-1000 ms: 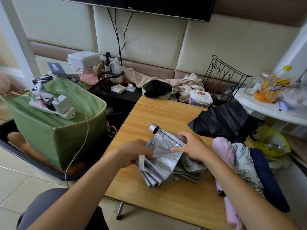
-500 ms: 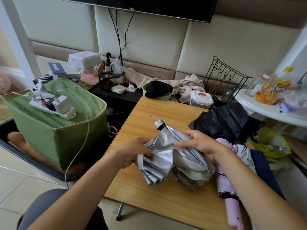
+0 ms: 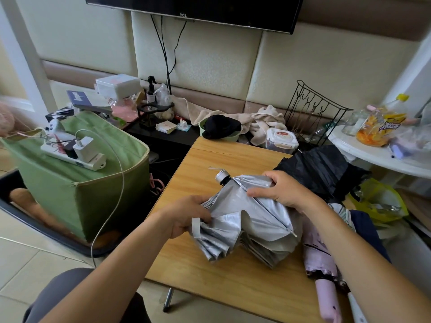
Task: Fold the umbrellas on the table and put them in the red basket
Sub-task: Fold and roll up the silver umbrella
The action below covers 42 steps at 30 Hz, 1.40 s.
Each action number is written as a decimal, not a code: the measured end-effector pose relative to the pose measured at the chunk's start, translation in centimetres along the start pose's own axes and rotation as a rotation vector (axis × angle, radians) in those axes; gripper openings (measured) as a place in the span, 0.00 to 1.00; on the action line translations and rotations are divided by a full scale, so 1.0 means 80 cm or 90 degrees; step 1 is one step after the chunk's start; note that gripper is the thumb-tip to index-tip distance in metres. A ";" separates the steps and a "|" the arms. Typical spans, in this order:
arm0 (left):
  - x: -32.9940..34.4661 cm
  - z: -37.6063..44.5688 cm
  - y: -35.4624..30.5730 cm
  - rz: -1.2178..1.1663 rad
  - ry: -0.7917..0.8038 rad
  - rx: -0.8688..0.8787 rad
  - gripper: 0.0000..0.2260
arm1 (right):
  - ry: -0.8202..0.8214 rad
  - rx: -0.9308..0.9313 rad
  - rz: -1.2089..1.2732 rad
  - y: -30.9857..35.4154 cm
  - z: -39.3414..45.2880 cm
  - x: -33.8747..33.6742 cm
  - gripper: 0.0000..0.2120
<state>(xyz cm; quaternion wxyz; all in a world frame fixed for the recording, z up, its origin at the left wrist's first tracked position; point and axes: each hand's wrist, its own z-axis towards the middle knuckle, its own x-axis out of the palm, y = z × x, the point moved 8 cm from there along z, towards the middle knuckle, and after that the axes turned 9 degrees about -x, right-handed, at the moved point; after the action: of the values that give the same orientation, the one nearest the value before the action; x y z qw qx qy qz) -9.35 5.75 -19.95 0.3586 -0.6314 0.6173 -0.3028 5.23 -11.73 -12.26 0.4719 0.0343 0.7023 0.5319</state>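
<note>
Gripping silver umbrella (image 3: 251, 217) both sides: left hand (image 3: 184, 214) pinching pleats at 9 o'clock, right hand (image 3: 279, 190) clamping ribs at 1 o'clock. Fabric's looking slick and floppy; ribs are offering the firmer hold.

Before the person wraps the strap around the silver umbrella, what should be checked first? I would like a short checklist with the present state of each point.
1. Left hand grips the pleats of the silver umbrella: ok.
2. Right hand holds the canopy near the top: ok.
3. Pleats gathered tight around the shaft: not ok, the fabric fans out loose at the lower end.
4. Closing strap within reach: ok, it hangs beside the left hand.
5. Red basket in sight: not ok, none shows in this view.
6. Pink umbrella clear of the silver one: cannot tell, they lie close on the wooden table.
</note>
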 end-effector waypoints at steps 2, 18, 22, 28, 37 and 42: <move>0.000 0.000 0.000 -0.005 0.002 -0.004 0.25 | -0.011 -0.013 -0.060 0.005 0.001 -0.008 0.31; -0.010 -0.005 0.002 0.266 -0.133 -0.001 0.23 | 0.013 0.169 -0.395 -0.019 0.000 -0.030 0.26; -0.009 -0.019 -0.022 0.565 -0.297 0.165 0.41 | -0.059 0.110 -0.220 -0.022 -0.002 -0.029 0.23; 0.052 -0.053 -0.054 0.511 -0.014 0.417 0.23 | -0.104 0.066 -0.209 -0.018 0.004 -0.035 0.08; 0.056 -0.026 -0.031 0.353 0.025 0.251 0.17 | -0.019 0.136 -0.238 -0.033 0.002 -0.028 0.25; 0.056 -0.020 -0.024 0.340 0.032 0.233 0.16 | -0.257 0.019 -0.194 -0.003 -0.003 -0.055 0.05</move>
<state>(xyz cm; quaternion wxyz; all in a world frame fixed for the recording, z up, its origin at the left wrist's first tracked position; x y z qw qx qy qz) -9.36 1.13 -17.72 0.5179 -0.3642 0.7051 -0.3193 7.62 -14.44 -9.71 0.6765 0.0406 0.5986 0.4270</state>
